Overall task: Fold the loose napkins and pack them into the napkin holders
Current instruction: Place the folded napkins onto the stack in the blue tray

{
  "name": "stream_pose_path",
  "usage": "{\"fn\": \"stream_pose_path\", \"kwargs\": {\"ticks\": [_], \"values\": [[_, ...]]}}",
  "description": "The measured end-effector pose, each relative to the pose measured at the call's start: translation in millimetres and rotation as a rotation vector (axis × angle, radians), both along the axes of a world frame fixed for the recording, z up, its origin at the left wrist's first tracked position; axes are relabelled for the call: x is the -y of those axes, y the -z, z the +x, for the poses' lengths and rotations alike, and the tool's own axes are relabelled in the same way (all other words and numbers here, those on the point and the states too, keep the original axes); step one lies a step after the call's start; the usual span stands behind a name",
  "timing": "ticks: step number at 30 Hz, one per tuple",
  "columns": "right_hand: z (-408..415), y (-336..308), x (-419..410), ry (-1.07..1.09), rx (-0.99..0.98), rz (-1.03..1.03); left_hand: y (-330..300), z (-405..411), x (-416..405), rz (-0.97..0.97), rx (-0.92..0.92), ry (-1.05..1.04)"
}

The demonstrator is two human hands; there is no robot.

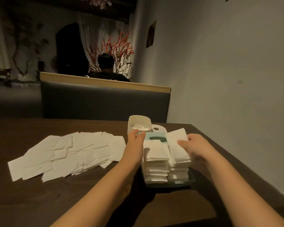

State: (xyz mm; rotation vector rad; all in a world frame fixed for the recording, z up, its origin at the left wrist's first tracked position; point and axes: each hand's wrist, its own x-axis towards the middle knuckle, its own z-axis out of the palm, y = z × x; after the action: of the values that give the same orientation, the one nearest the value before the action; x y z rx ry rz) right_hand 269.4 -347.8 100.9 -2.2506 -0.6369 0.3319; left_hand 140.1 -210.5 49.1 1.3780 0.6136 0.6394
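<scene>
a: at the table's right end, against the wall, our right hand pinches a folded napkin, thumb on top, fingers under it, over the right-hand stack. our left hand lies along the left-hand stack, fingers relaxed and straight, tips near the white holder.

b: risks as we judge them?

a: both stacks stand tall in the dark tray and look uneven. a careless drop could slide the top layers off, or tip a column toward the table edge. the napkin is thin and limp; a loose pinch may let it unfold.

b: and the stock?

a: loose napkins lie fanned flat on the dark table, well left of the tray: white, square, overlapping, many not yet folded. the white holder behind the stacks seems nearly unfilled. a teal holder sits between it and the stacks.
</scene>
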Motion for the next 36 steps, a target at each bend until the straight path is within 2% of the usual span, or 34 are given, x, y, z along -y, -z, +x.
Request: {"fn": "stream_pose_path", "kwargs": {"ticks": [3,8,13,21,24,27,30,34,36], "values": [[-3.1,2.5,-6.9,0.001,-0.031,-0.019,0.2,4.8,9.0,0.02,-0.015,0.04],[-4.3,9.0,-10.9,0.036,-0.092,-0.033,-2.6,9.8,11.1,-0.061,-0.079,0.015],[-5.5,15.8,-11.1,0.017,-0.132,-0.074,0.4,12.6,14.1,-0.069,-0.064,0.02],[-11.0,15.2,-12.1,-0.002,-0.338,0.0,-0.6,12.3,23.8,-0.144,-0.002,0.036],[-11.0,4.5,-10.2,0.012,-0.202,-0.031,-2.6,11.1,24.6,-0.14,0.043,0.034],[-18.7,-7.8,-10.9,-0.01,0.09,0.089,-2.6,9.8,19.8,0.019,0.079,-0.025],[-43.4,-20.9,-18.0,-0.136,0.303,0.258,-5.6,-0.7,6.5,0.194,0.141,-0.098],[-88.9,-19.9,-44.8,-0.312,0.361,0.25,-13.9,-33.8,-14.5,0.514,0.104,-0.16],[-106.9,-11.5,-62.8,-0.35,0.338,0.265,-15.0,-52.0,-26.0,0.594,0.031,-0.164]]}}
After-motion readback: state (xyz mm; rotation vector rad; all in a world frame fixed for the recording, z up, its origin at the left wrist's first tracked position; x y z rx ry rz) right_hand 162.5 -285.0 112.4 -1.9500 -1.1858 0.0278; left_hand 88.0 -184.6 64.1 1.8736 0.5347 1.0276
